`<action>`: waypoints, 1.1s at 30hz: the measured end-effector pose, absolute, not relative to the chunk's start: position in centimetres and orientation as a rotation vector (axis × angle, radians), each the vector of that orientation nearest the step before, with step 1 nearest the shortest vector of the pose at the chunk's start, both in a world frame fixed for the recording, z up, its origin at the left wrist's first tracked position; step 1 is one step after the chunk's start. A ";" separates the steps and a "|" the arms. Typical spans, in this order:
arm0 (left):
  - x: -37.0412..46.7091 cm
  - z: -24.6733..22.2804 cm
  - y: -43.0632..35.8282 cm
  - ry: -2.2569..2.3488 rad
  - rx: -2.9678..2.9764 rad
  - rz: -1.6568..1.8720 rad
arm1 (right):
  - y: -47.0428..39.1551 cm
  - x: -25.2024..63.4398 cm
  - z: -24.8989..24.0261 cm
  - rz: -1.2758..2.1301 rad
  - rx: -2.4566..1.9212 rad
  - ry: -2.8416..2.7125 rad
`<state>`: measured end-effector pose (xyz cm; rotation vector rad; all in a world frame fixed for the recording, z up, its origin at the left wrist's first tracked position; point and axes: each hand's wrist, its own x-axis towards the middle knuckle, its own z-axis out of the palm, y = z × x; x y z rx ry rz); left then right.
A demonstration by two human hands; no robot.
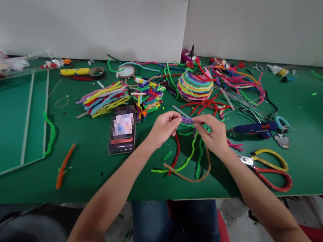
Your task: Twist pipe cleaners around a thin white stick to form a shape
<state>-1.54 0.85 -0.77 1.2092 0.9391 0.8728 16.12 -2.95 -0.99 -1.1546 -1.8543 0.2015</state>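
Between my two hands is a twisted purple pipe cleaner [187, 120], held above the table. My left hand [167, 127] pinches its left end with thumb and fingers. The right end is gripped by my right hand [213, 132], and a purple strand hangs down beside those fingers. Under the hands lie a lime green pipe cleaner [184, 166], a curved brown one [194, 180] and a red one [177, 151]. A round striped form wound from many colours of pipe cleaner [195, 86] stands just behind my hands.
A phone [123, 131] lies left of my hands, before a pipe cleaner bundle [108, 99]. To the right are a blue glue gun [254, 128] and scissors with yellow and red handles [270, 167]. An orange pipe cleaner [65, 166] lies further left. White panels [101, 19] stand behind the table.
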 end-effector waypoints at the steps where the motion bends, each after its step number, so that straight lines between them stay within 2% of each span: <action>1: -1.6 -0.8 0.8 0.941 1.255 0.873 | -2.9 16.2 -0.9 0.192 -1.155 -1.887; 11: -1.1 -0.3 -0.9 0.959 1.836 0.972 | -3.2 16.2 -1.1 -0.055 -1.063 -1.979; 16: -0.8 -0.5 -0.8 0.999 1.691 0.921 | -3.4 15.9 -1.0 -0.042 -0.996 -1.935; 21: -1.0 -0.4 -0.1 0.938 1.319 0.798 | -3.2 16.2 -1.3 0.125 -1.054 -1.890; 26: -3.5 -0.1 2.1 1.124 1.580 1.154 | -0.7 17.6 -0.8 0.356 -1.215 -1.509; 30: -4.8 -0.6 3.1 1.228 1.645 1.131 | 0.1 17.4 0.5 0.476 -1.254 -1.728; 33: -4.8 -1.1 3.0 1.250 1.594 1.062 | -1.1 15.5 0.9 0.529 -1.480 -1.941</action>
